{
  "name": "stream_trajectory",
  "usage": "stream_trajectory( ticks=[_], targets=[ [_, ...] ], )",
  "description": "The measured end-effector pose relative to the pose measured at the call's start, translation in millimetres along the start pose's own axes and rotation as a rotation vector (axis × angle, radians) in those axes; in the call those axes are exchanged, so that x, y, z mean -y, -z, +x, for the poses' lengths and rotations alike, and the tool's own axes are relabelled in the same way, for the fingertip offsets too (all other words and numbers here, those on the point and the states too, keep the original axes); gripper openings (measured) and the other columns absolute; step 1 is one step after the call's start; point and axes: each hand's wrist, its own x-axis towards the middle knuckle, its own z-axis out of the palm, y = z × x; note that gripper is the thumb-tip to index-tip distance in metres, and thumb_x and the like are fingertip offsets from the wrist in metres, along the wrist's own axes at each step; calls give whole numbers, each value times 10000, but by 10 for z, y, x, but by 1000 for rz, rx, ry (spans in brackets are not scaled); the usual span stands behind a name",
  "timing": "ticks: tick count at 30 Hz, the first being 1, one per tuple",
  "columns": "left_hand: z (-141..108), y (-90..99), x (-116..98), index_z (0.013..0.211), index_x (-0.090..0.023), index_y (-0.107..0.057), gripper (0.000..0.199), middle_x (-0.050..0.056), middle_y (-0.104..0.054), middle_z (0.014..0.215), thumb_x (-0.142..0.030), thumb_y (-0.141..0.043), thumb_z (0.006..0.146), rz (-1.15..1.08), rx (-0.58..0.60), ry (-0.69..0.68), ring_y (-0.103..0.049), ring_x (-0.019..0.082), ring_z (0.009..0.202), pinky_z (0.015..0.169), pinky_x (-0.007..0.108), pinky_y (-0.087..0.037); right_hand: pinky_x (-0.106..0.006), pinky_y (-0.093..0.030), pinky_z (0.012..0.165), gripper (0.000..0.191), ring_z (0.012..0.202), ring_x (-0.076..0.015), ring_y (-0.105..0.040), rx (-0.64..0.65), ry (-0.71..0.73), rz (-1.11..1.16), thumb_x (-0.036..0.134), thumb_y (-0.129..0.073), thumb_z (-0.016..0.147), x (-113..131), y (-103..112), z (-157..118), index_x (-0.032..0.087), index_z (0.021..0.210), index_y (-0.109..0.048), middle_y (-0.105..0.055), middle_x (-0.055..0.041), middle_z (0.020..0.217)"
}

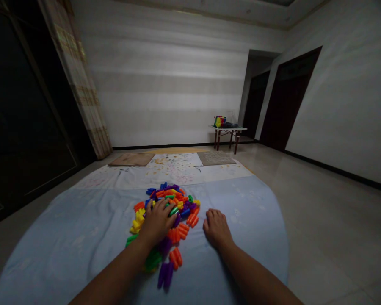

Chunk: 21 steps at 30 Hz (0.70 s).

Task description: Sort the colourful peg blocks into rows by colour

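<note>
Reaches forward with the left hand (158, 218), palm down, onto the plastic pieces (175, 232) piled on the cloth-covered counter (247, 216). Bends its fingers over them, slightly apart; cannot tell from above whether clamped on any in that grip. Rests the right hand (217, 226) palm down on the cloth, just beside the pile, forearm angled inward, fingers curled close together; cannot tell how the grip stands beneath the palm.

Patterned curtain (78, 80), dark doors (287, 99), small far table (230, 128), white wall (168, 80)
</note>
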Motion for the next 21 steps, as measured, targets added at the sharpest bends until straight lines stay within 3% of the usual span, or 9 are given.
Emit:
stream_trajectory(
  ticks=[5,10,16,21],
  targets=[
    [-457,42,-212,1186,-271,-511,342,49,-552,1250,-345,-421,865,-73,-60,-243,-464,211,1178,1047,518,-231,-317,-306,920,254,1057,-200,-468,9,4,-5,226,-441,841,-10,-20,5,168,1047,-577,-584,-91,1105],
    [-859,-167,-541,1007,-253,-573,207,-12,-641,1023,-267,-476,825,-198,-193,-328,-548,148,1002,1072,420,-217,-319,-318,918,265,1057,-205,-478,8,5,-7,222,-434,840,-36,-43,12,158,1048,-585,-592,-96,1105],
    [-953,-553,-634,739,-218,-558,52,-32,-604,699,-205,-508,750,-272,-391,-330,-549,140,772,1080,431,-199,-348,-350,922,281,1067,-217,-498,11,0,66,256,-434,835,-46,-96,15,155,1032,-606,-609,-111,1098],
    [-912,-802,-648,605,-205,-491,116,-29,-532,589,-178,-499,717,-205,-599,-342,-545,133,724,1085,385,-203,-340,-435,861,325,938,-202,-587,-10,-118,376,375,-403,833,-199,-56,81,184,919,-651,-668,-89,963]
  ],
)
